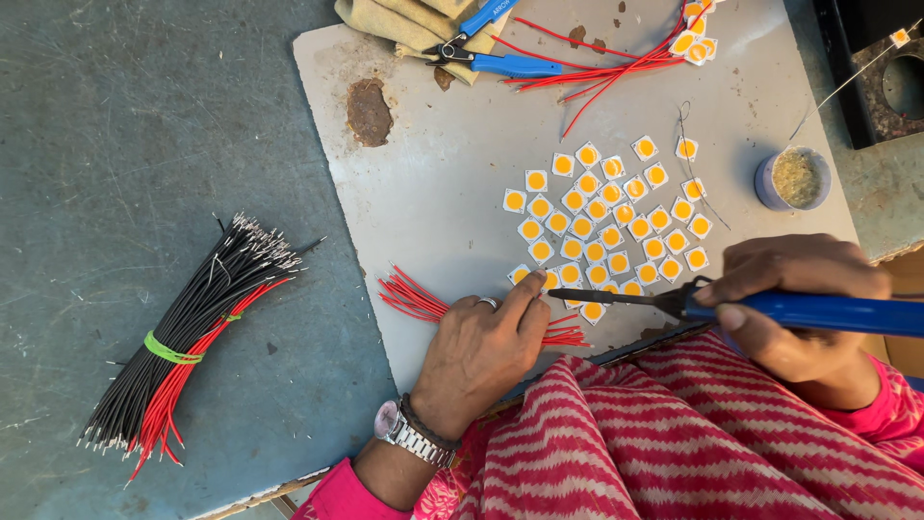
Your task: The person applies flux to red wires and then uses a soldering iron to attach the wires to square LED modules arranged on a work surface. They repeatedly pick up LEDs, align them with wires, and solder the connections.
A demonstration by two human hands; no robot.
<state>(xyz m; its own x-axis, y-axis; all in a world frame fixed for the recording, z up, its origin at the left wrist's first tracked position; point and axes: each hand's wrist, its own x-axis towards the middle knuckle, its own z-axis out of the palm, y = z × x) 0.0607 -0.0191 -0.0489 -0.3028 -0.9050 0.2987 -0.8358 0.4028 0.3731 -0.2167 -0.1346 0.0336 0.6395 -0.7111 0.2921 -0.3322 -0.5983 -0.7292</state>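
Observation:
My left hand [481,347] rests on the grey work board [433,183], its fingers pressing down a fan of short red wires [414,299] and a small square chip with a yellow centre at the index fingertip. My right hand [789,299] grips a soldering iron with a blue handle [828,311]; its dark tip [568,295] points left and nearly touches that chip beside my left index finger. Several white square chips with yellow centres [606,221] lie spread on the board just beyond both hands.
A bundle of black and red wires [188,337] tied with a green band lies on the grey table at left. Blue-handled cutters [491,48] on a cloth, red-wired chips [674,43], and a small pot of flux [794,178] sit farther back.

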